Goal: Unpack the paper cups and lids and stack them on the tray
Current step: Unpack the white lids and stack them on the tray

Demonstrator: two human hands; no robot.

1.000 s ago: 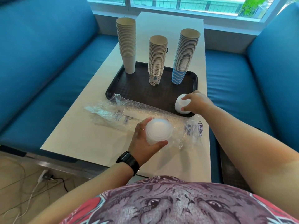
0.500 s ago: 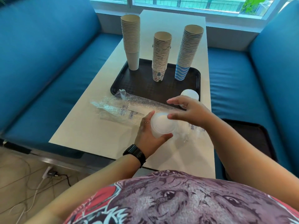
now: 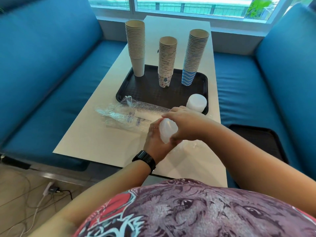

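Note:
Three tall stacks of paper cups stand on the black tray [image 3: 147, 89]: a plain beige stack [image 3: 136, 48], a patterned stack [image 3: 167, 60] and a blue wavy stack [image 3: 195, 57]. A short stack of white lids [image 3: 196, 102] sits at the tray's near right corner. Both hands meet over the table's near part. My left hand [image 3: 156, 142] grips a bundle of white lids [image 3: 166, 132] from below. My right hand [image 3: 183, 125] curls over the top of the same bundle. Clear plastic wrapping [image 3: 123, 115] lies just in front of the tray.
The white table [image 3: 95, 139] stands between blue sofas [image 3: 42, 74]. A second black tray [image 3: 259, 142] lies on the right sofa seat. Cables and a plug [image 3: 51, 189] lie on the floor at lower left.
My right hand left the lid stack on the tray and came back to the bundle in my left hand, now gripping it from above. The left hand kept its hold.

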